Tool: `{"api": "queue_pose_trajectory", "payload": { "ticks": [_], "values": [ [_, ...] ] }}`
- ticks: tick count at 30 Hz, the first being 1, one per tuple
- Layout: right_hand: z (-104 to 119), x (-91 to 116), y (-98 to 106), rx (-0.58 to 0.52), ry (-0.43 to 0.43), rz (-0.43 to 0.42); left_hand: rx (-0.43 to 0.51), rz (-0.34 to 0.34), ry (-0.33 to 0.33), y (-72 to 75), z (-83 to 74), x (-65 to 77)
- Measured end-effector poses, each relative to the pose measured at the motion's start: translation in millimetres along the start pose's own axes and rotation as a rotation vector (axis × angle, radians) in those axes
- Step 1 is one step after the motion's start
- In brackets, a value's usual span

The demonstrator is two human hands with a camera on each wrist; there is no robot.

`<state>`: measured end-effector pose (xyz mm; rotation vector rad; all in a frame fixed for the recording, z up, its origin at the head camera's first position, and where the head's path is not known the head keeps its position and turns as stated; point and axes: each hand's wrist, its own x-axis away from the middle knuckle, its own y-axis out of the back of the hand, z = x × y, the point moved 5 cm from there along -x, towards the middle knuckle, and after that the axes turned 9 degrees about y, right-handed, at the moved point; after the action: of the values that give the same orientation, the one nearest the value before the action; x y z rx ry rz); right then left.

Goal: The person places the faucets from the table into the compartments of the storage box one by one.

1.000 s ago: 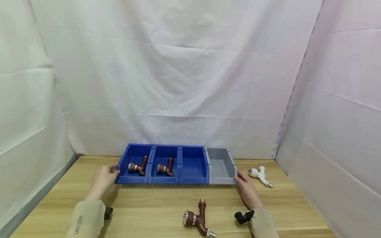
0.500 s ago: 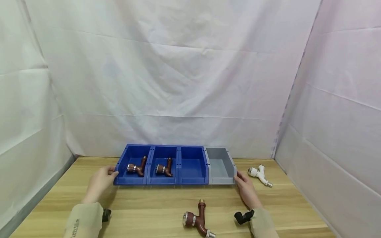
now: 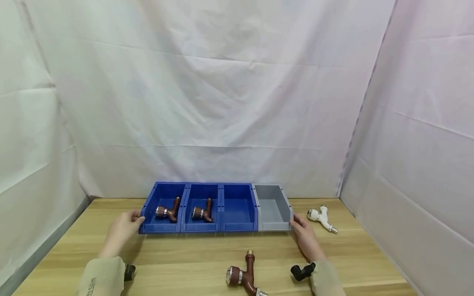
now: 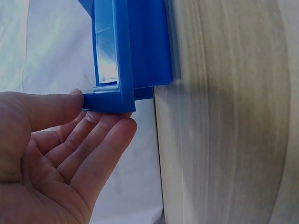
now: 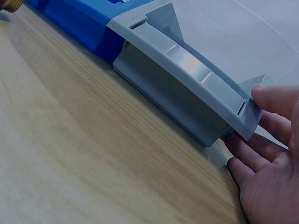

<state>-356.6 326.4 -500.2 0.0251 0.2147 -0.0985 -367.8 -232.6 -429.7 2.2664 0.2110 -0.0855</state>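
Three blue storage bins (image 3: 238, 227) and a grey bin (image 3: 275, 226) stand side by side in a row near the back of the table. My left hand (image 3: 124, 228) pinches the front corner of the leftmost blue bin (image 4: 122, 56), thumb on top and fingers underneath. At the opposite end, my right hand (image 3: 306, 240) grips the front corner of the grey bin (image 5: 177, 79) the same way. One brown tap (image 3: 171, 213) lies in the leftmost bin, and another brown tap (image 3: 205, 212) in the bin beside it. The third blue bin and the grey one hold nothing.
A larger-looking brown tap (image 3: 249, 273) with a brass end lies on the wooden table (image 3: 185, 263) in front of the bins. To the right of my right hand rests a white tap (image 3: 323, 218). White cloth (image 3: 222, 102) hangs behind and along both sides.
The head view has shifted slightly, so everything appears a little lower and farther left. Both hands keep their hold on the bin ends, and the taps stay where they lie.
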Motion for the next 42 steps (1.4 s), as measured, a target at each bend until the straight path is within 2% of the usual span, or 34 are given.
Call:
{"api": "queue_pose_trajectory", "payload": {
  "ticks": [6, 12, 15, 22, 32, 37, 42],
  "values": [
    [3.0, -0.7, 0.2, -0.007, 0.014, -0.010, -0.003, 0.013, 0.020, 0.0, 0.4, 0.8],
    [-0.9, 2.3, -0.8, 0.024, 0.005, -0.022, -0.006, 0.012, -0.002, 2.4, -0.6, 1.7],
    [-1.5, 1.3, -1.5, 0.006, 0.003, -0.014, -0.008, 0.009, -0.010, 3.3, -0.8, 1.4],
    [0.9, 1.5, 1.6, 0.024, 0.008, -0.019, -0.003, 0.030, 0.003, 0.0, -0.1, -0.8],
    [1.7, 3.4, 0.0, 0.046, -0.029, -0.016, -0.028, 0.011, -0.025, 1.5, -1.2, 1.7],
    [3.8, 1.5, 1.5, 0.063, -0.008, -0.010, -0.007, 0.011, -0.026, 0.0, -4.6, 0.0],
    [-3.5, 4.1, 0.9, 0.064, -0.004, -0.013, -0.006, 0.007, -0.025, -0.5, -0.3, 2.8]
  ]
}}
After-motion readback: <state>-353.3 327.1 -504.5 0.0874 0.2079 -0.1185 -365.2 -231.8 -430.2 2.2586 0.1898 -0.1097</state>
